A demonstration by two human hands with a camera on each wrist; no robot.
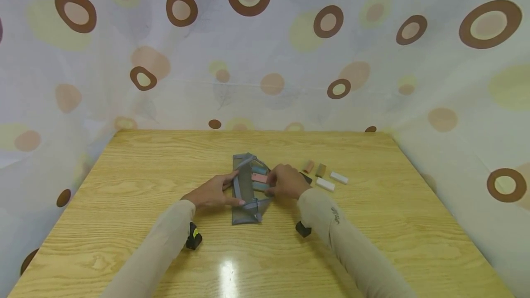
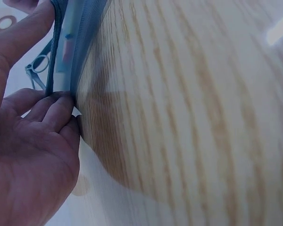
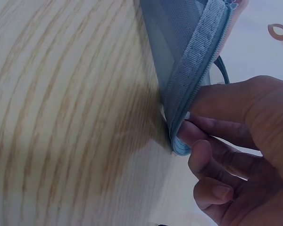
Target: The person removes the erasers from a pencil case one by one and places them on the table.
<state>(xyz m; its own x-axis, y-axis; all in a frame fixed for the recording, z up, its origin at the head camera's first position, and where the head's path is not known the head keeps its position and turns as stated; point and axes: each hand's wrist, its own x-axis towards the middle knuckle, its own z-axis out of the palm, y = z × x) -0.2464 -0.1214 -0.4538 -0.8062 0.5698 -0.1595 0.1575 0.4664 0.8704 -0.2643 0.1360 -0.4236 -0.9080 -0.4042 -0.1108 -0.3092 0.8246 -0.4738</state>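
Observation:
A grey-blue mesh zip pouch (image 1: pixel 245 187) lies on the table with its zipper parted on the right side. Inside its mouth are a pink eraser-like block (image 1: pixel 259 178) and blue blocks (image 1: pixel 260 186). My left hand (image 1: pixel 213 191) holds the pouch's left side, its thumb across the lower part and its fingers curled at the edge in the left wrist view. My right hand (image 1: pixel 288 181) reaches in at the mouth, thumb and fingertips around the right end of the lower blue block. In the right wrist view the zipper edge (image 3: pixel 198 70) hides the thumb tip.
Right of my right hand lie two white blocks (image 1: pixel 325 184), an orange-brown block (image 1: pixel 308 166), a brown block (image 1: pixel 320 170) and a dark block (image 1: pixel 305 178) partly behind the hand. A patterned cloth (image 1: pixel 265 59) hangs around the wooden table (image 1: pixel 165 160).

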